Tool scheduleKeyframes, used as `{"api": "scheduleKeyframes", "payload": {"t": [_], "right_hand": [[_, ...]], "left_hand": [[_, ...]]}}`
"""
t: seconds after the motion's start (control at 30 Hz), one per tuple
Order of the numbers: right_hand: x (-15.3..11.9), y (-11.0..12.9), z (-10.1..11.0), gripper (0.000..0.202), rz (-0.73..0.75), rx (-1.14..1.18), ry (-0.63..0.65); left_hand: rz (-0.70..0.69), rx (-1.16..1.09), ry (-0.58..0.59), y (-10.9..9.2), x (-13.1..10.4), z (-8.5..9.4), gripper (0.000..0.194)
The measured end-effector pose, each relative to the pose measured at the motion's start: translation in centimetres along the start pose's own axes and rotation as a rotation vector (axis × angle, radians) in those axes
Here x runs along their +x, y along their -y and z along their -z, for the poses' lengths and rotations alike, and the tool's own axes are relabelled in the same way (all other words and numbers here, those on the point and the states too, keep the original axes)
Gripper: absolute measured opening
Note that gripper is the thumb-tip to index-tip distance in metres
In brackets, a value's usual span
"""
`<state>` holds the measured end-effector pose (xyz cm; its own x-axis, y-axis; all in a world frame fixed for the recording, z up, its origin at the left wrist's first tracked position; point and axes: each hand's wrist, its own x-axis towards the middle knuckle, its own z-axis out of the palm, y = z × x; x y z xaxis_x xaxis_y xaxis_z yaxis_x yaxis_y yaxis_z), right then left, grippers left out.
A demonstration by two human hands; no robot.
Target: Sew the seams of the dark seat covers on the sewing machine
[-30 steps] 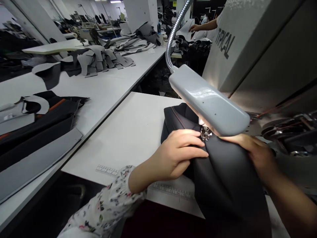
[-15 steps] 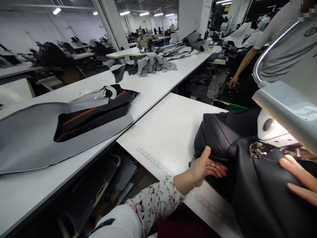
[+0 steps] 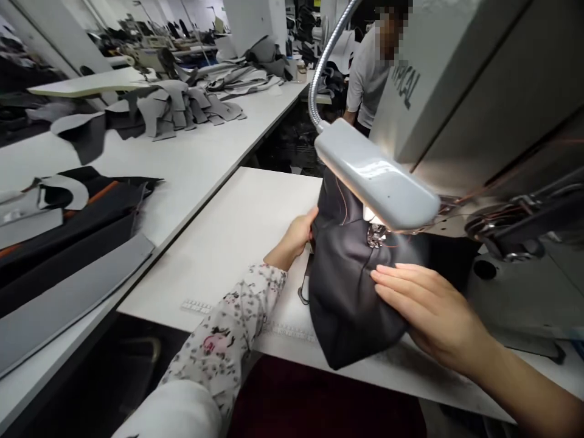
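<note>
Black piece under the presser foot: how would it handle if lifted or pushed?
The black piece is probably floppy: it sags into soft folds beside the right hand. Its smooth sheen suggests it may slide fairly easily on the white table. Pushed, it would likely bunch: creases gather by the presser foot.

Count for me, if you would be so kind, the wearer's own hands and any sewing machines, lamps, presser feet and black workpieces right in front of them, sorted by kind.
Hands: 2, the left hand and the right hand
Black workpiece: 1
Sewing machine: 1
Lamp: 1
Presser foot: 1
Total: 6
</note>
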<state>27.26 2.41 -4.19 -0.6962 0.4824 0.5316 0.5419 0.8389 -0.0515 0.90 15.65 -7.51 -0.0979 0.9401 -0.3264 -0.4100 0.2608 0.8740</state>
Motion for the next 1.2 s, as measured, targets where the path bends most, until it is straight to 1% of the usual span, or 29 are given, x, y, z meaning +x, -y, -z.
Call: {"api": "scheduleKeyframes", "payload": {"t": [0.1, 0.13, 0.2, 0.23, 0.27, 0.33, 0.37, 0.4, 0.43, 0.47, 0.53, 0.57, 0.63, 0.7, 0.83, 1.0, 1.1, 1.2], "right_hand": [[0.4, 0.4, -0.2, 0.052, -0.034, -0.042, 0.014], [0.5, 0.4, -0.1, 0.053, -0.042, -0.037, 0.023], [0.4, 0.2, 0.2, 0.055, -0.062, -0.023, 0.038], [0.3, 0.1, 0.3, 0.056, -0.071, -0.017, 0.041], [0.2, 0.1, 0.5, 0.057, -0.075, -0.014, 0.043], [0.1, 0.0, 0.7, 0.057, -0.066, -0.027, 0.048], [0.1, 0.0, 0.7, 0.055, -0.058, -0.043, 0.050], [0.1, 0.0, 0.7, 0.053, -0.050, -0.064, 0.049], [0.0, 0.1, 0.7, 0.051, -0.043, -0.085, 0.050], [0.0, 0.1, 0.8, 0.050, -0.036, -0.106, 0.052], [0.0, 0.2, 0.8, 0.048, -0.023, -0.138, 0.060], [0.0, 0.2, 0.8, 0.048, -0.016, -0.147, 0.065], [0.1, 0.2, 0.9, 0.048, -0.016, -0.157, 0.074], [0.2, 0.1, 1.0, 0.048, -0.025, -0.165, 0.069], [0.4, -0.4, 1.1, 0.050, -0.035, -0.145, 0.061], [0.7, -1.5, 1.0, 0.058, -0.040, -0.099, 0.000], [1.0, -2.5, 0.5, 0.053, -0.040, -0.083, -0.031], [1.2, -3.7, -0.2, 0.047, -0.085, -0.047, -0.071]], "left_hand": [[-0.103, 0.270, 0.079, -0.7, -0.5, 0.2, 0.034], [-0.137, 0.344, 0.095, -1.4, -1.2, 0.6, 0.030], [-0.209, 0.468, 0.124, -3.5, -3.0, 1.6, 0.017], [-0.277, 0.562, 0.182, -4.7, -4.2, 2.1, 0.012], [-0.377, 0.684, 0.279, -5.9, -5.6, 2.4, 0.018], [-0.740, 1.136, 0.711, -7.4, -8.3, 2.4, 0.049], [-0.895, 1.315, 0.891, -7.6, -9.4, 2.2, 0.061], [-1.031, 1.451, 1.018, -7.4, -10.4, 1.9, 0.066], [-1.153, 1.525, 1.069, -6.8, -11.1, 1.6, 0.064], [-1.265, 1.558, 1.065, -6.1, -11.4, 1.3, 0.057], [-1.456, 1.534, 1.004, -4.7, -11.3, 1.1, 0.039], [-1.515, 1.500, 0.979, -4.1, -11.0, 1.1, 0.034], [-1.547, 1.429, 0.962, -3.7, -10.3, 1.2, 0.031], [-1.529, 1.385, 0.945, -3.8, -9.8, 1.3, 0.031], [-1.494, 1.407, 0.915, -4.5, -9.6, 1.2, 0.033], [-1.371, 1.384, 0.942, -4.8, -9.1, 0.8, 0.035], [-1.281, 1.342, 0.969, -5.0, -8.4, 0.5, 0.035], [-1.220, 1.309, 0.990, -5.0, -7.5, 0.1, 0.037]]}}
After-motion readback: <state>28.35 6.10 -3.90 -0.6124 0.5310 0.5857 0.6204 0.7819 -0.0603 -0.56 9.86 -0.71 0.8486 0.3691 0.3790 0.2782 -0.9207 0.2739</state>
